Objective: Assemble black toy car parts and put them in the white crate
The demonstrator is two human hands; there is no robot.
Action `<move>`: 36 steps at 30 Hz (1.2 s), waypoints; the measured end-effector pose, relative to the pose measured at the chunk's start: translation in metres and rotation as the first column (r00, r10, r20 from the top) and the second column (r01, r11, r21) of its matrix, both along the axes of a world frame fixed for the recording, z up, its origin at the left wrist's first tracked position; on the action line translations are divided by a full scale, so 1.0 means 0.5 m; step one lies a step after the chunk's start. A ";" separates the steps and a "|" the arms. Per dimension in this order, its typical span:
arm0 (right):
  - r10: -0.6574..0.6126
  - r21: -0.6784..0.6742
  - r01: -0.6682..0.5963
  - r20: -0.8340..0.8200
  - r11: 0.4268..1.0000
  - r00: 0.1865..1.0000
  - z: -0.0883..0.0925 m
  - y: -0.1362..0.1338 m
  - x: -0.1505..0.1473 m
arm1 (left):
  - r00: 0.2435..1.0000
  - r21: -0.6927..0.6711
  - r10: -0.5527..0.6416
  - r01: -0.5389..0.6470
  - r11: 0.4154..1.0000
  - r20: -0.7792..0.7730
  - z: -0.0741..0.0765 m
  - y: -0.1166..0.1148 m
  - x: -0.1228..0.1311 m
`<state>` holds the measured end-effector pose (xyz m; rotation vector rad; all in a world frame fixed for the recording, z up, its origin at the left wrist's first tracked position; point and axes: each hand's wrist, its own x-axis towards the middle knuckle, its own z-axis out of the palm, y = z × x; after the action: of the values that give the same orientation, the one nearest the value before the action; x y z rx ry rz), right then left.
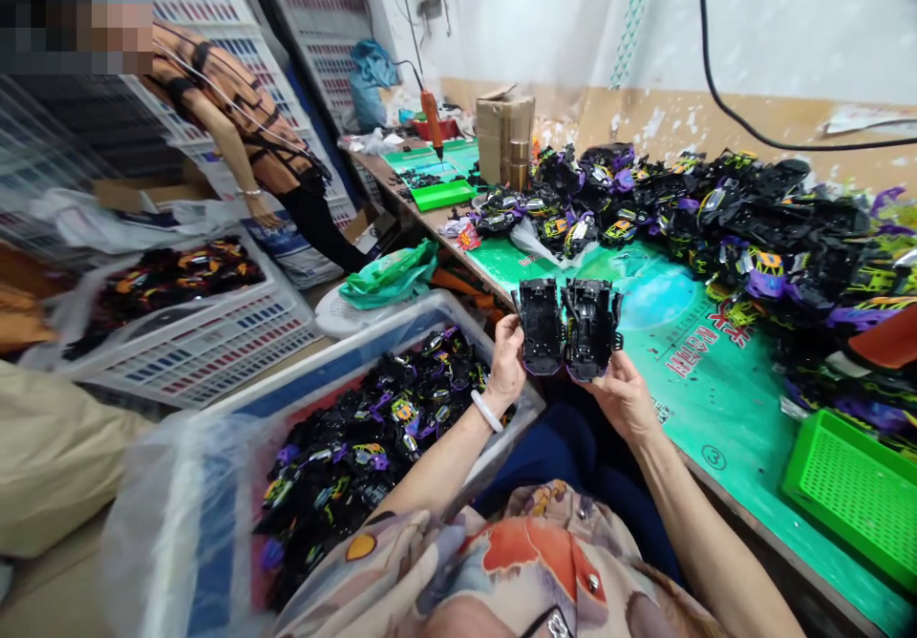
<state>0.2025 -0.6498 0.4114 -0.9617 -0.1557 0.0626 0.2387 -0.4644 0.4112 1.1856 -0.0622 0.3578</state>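
Note:
Side by side over the table's front edge, I hold two black plastic toy car bodies with their hollow undersides facing me. My left hand (507,363), with a pale bangle at the wrist, is closed on the left toy car body (540,328). Closed on the lower right corner of the right toy car body (589,330) is my right hand (628,395). The two bodies stand close together, nearly touching. Below my left forearm is a crate (207,428) filled with black, purple and yellow toy car bodies (373,428).
A long heap of toy car bodies (716,208) covers the back of the green table (688,409). A green basket (856,490) stands at right, a cardboard box (494,137) behind. An orange electric screwdriver (431,120) hangs there. At left, a person (236,113) bends near another crate (207,356).

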 end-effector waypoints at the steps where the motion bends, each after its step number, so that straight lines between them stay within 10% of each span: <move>1: 0.009 -0.001 -0.009 -0.001 1.000 1.000 -0.002 0.004 -0.005 | 1.000 -0.002 -0.002 0.002 1.000 0.001 -0.002 0.006 -0.006; 36: 0.164 0.033 -0.161 -0.133 0.986 0.977 -0.098 0.093 -0.127 | 0.992 -0.312 0.085 -0.112 0.943 -0.099 -0.118 0.117 -0.188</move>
<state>0.1391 -0.6035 0.3624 -0.9185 -0.1095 0.2761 0.1445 -0.4058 0.3520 0.8843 0.1250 0.3891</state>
